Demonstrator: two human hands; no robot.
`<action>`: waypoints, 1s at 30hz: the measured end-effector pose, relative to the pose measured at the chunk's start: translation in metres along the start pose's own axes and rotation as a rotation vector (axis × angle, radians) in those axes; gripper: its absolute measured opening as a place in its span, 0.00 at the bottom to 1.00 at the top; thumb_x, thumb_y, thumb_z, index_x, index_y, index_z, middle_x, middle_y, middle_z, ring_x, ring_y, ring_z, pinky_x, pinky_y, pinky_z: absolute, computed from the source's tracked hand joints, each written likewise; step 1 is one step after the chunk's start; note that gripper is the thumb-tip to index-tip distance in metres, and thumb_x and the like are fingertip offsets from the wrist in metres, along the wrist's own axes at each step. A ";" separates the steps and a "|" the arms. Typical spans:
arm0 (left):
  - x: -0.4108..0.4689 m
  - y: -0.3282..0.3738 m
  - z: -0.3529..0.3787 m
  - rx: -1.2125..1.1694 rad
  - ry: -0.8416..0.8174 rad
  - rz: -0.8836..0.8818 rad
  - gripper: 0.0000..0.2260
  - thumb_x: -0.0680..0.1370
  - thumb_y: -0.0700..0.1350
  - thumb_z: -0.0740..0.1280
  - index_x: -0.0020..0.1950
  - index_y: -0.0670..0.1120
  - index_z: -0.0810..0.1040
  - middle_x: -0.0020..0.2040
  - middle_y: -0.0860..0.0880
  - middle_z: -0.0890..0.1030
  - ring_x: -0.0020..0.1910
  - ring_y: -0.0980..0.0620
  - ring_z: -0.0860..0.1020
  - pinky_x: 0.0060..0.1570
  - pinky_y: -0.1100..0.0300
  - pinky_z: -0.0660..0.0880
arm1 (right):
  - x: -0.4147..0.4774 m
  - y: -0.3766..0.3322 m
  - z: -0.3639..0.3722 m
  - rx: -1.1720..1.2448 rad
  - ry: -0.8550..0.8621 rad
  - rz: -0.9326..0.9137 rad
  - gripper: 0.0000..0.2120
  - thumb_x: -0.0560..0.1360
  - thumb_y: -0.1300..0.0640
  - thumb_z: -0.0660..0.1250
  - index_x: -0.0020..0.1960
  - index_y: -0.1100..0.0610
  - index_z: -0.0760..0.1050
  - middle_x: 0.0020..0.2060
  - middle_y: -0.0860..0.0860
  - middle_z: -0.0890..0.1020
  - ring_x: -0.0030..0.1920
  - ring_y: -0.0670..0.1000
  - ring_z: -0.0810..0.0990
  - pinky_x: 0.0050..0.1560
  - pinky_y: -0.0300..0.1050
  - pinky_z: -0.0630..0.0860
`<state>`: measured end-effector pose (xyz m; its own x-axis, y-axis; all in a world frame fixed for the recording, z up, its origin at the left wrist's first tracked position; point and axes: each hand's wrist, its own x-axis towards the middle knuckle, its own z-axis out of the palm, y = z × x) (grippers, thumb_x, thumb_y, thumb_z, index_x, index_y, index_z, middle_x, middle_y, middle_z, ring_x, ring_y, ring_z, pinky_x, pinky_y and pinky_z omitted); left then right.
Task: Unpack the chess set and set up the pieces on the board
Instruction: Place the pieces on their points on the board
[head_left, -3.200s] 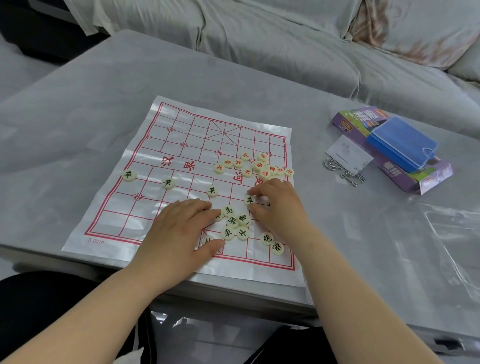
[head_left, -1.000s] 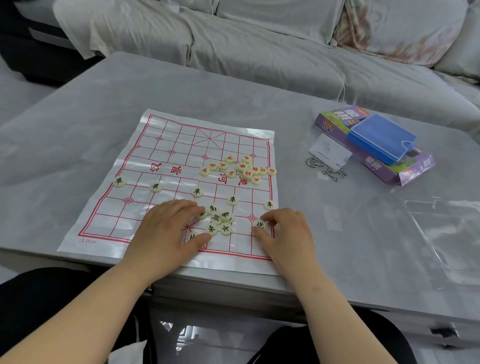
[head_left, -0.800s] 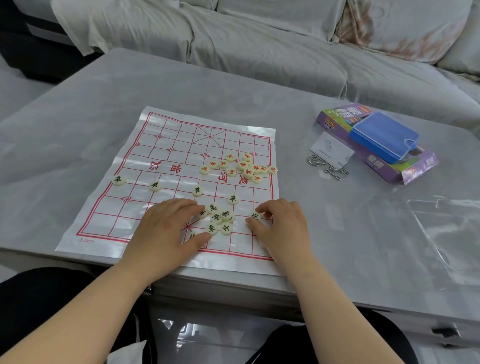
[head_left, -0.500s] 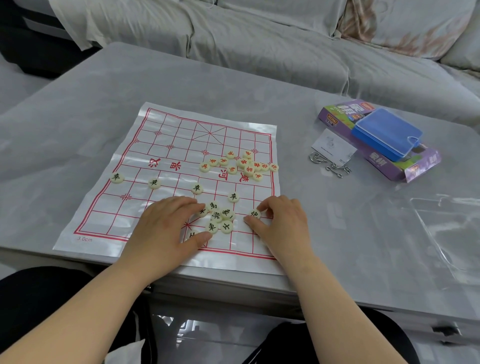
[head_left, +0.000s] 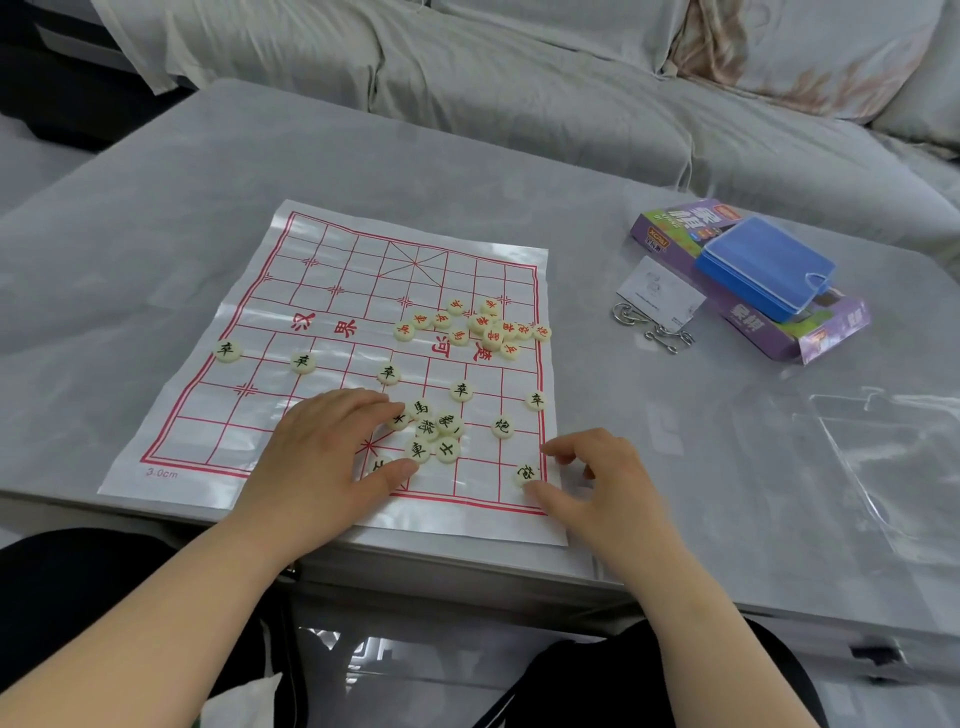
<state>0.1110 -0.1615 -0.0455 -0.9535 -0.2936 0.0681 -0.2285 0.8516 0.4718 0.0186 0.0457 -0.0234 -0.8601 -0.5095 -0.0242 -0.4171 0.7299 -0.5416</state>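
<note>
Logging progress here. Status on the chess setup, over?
Left hand flat on board beside black cluster. Right hand at near-corner piece, grip unclear. Red pile unsorted. Nothing in the way.

left hand (head_left: 322, 452): flat, palm down | right hand (head_left: 597, 483): fingers curled, blurred

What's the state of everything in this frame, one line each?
Board, unfolded flat.
Black row, five placed apart.
Black pile, bunched, unsorted.
Red pile, clustered, unplaced.
Box, lying flat.
Blue case, shut, atop box.
Left grip, flat on board.
Right grip, thumb against corner piece; hold unclear.
</note>
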 end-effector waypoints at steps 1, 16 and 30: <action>0.000 0.000 -0.001 -0.003 -0.003 -0.002 0.40 0.61 0.69 0.45 0.66 0.51 0.70 0.67 0.53 0.70 0.68 0.51 0.64 0.66 0.56 0.56 | -0.001 -0.001 0.003 -0.017 -0.009 -0.009 0.16 0.70 0.51 0.69 0.57 0.52 0.74 0.47 0.42 0.69 0.49 0.42 0.65 0.48 0.32 0.61; -0.011 -0.012 -0.041 -0.233 0.164 -0.140 0.21 0.75 0.54 0.62 0.68 0.54 0.67 0.70 0.54 0.66 0.70 0.52 0.62 0.67 0.55 0.59 | 0.008 -0.041 -0.005 -0.143 0.017 -0.080 0.12 0.74 0.55 0.64 0.58 0.52 0.74 0.46 0.42 0.71 0.48 0.41 0.66 0.50 0.32 0.62; -0.027 -0.085 -0.056 -0.078 -0.030 -0.249 0.41 0.69 0.58 0.69 0.74 0.52 0.49 0.75 0.53 0.53 0.74 0.53 0.51 0.71 0.59 0.47 | 0.082 -0.170 0.075 -0.306 -0.264 -0.577 0.15 0.75 0.58 0.62 0.62 0.53 0.74 0.59 0.50 0.77 0.59 0.50 0.70 0.59 0.42 0.66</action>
<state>0.1672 -0.2501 -0.0383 -0.8757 -0.4755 -0.0842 -0.4419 0.7187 0.5369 0.0411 -0.1544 0.0040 -0.3930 -0.9191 -0.0281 -0.8823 0.3856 -0.2700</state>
